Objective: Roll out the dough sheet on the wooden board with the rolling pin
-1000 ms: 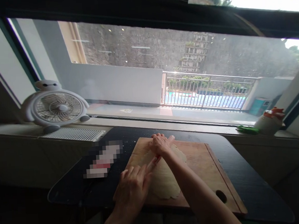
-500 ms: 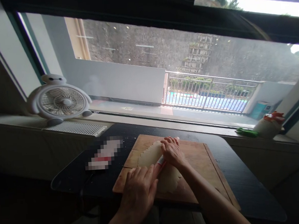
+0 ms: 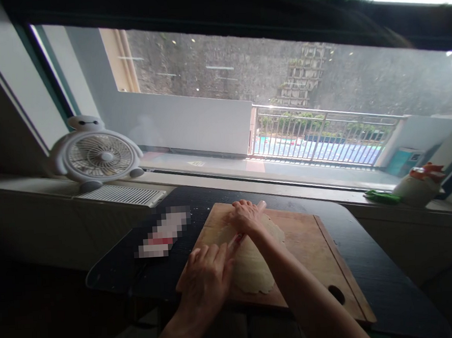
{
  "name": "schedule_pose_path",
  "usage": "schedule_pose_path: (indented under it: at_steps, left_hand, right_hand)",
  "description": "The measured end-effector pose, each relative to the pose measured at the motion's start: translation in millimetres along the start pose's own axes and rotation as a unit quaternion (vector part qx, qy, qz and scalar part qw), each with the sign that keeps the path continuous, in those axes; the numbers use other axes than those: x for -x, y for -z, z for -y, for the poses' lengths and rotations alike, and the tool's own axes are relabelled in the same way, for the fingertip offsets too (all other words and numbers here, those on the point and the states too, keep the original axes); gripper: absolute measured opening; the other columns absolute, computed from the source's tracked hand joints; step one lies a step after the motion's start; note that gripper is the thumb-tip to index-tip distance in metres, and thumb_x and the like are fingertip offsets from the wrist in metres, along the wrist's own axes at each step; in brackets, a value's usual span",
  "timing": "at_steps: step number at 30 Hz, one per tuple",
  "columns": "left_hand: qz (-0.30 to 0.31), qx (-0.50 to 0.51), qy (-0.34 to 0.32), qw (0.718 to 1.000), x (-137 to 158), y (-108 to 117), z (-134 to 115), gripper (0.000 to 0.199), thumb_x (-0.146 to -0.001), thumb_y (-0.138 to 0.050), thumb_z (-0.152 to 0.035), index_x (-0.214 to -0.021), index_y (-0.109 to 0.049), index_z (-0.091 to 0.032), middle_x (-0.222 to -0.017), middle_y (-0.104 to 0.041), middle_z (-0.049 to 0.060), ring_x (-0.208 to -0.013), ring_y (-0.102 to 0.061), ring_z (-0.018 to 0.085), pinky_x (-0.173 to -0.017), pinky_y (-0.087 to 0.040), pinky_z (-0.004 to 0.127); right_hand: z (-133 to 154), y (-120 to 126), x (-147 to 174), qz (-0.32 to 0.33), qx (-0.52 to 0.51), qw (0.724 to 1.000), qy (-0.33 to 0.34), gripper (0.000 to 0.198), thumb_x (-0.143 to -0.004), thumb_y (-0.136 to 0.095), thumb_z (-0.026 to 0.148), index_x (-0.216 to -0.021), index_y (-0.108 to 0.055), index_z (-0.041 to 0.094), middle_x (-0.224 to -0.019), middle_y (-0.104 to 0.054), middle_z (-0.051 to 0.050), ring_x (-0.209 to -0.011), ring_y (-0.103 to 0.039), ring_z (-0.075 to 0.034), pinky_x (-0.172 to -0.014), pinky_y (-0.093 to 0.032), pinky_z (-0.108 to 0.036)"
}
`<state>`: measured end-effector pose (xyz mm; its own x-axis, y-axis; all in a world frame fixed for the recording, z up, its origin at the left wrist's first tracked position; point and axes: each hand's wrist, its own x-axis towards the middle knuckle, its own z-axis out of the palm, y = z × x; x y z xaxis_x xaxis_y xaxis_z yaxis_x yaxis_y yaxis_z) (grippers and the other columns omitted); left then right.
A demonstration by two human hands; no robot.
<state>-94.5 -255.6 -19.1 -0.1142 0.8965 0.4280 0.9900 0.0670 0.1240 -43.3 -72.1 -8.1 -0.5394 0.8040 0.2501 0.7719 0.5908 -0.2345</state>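
A thin sheet of pale dough [image 3: 253,269] with a ragged edge lies on a wooden cutting board [image 3: 305,245]. Across it, on a slant, runs a rolling pin [image 3: 262,205], whose far end shows past my fingers. My left hand [image 3: 207,269] is closed over the near end, its fingers bent on top. My right hand [image 3: 245,218] is closed over the pin farther up, pressing it on the dough. Between the hands a short length with a reddish label shows. My palms hide most of the pin and part of the dough's left side.
The board rests on a dark table [image 3: 373,262]. Left of it lies a blurred-out item [image 3: 164,234]. Behind, on the sill, stand a white character-shaped fan [image 3: 102,156] and a pale pot-like object [image 3: 418,188] beside a green cloth-like thing [image 3: 383,196].
Both hands and the rolling pin have shifted leftward over the dough. More dough now shows to the right of the pin. The camera view has tilted slightly.
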Motion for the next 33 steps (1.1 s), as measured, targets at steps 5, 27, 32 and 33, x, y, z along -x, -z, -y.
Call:
schedule_pose_path:
  at_steps: [5,27,32,33]
  left_hand:
    - [-0.027,-0.003,-0.013,1.000,7,-2,-15,0.037,-0.086,-0.039,-0.027,-0.121,-0.047,-0.019,-0.095,-0.056,0.006,-0.089,-0.048,0.022,-0.084,-0.034,0.042]
    - [-0.037,0.027,0.026,0.999,7,1,11,0.030,-0.088,-0.035,-0.032,-0.105,-0.055,-0.018,-0.085,-0.055,0.006,-0.083,-0.049,0.020,-0.078,-0.037,0.038]
    - [-0.033,0.026,0.016,0.999,12,0,-2,0.033,-0.085,-0.041,-0.025,-0.116,-0.050,-0.021,-0.090,-0.055,0.006,-0.085,-0.048,0.021,-0.079,-0.036,0.039]
    - [-0.032,0.030,0.014,0.999,13,1,-5,0.034,-0.084,-0.041,-0.023,-0.117,-0.049,-0.021,-0.090,-0.055,0.006,-0.085,-0.048,0.021,-0.079,-0.036,0.039]
  right_hand:
    - [-29,5,35,-0.063,-0.025,0.997,0.042,0.031,-0.086,-0.035,0.030,-0.106,-0.057,0.024,-0.109,-0.055,-0.005,-0.105,-0.043,-0.018,-0.095,-0.024,-0.032]
    - [21,-2,-14,0.045,0.036,0.998,-0.004,0.031,-0.084,-0.038,0.030,-0.106,-0.057,0.019,-0.103,-0.058,-0.008,-0.094,-0.050,-0.020,-0.077,-0.035,-0.029]
    - [-7,3,18,-0.011,0.009,1.000,-0.007,0.035,-0.086,-0.033,0.029,-0.112,-0.055,0.022,-0.111,-0.056,-0.005,-0.109,-0.042,-0.020,-0.093,-0.026,-0.033]
    - [-14,4,24,-0.022,-0.002,1.000,-0.002,0.035,-0.087,-0.031,0.028,-0.112,-0.055,0.022,-0.112,-0.056,-0.005,-0.110,-0.041,-0.019,-0.095,-0.023,-0.033]
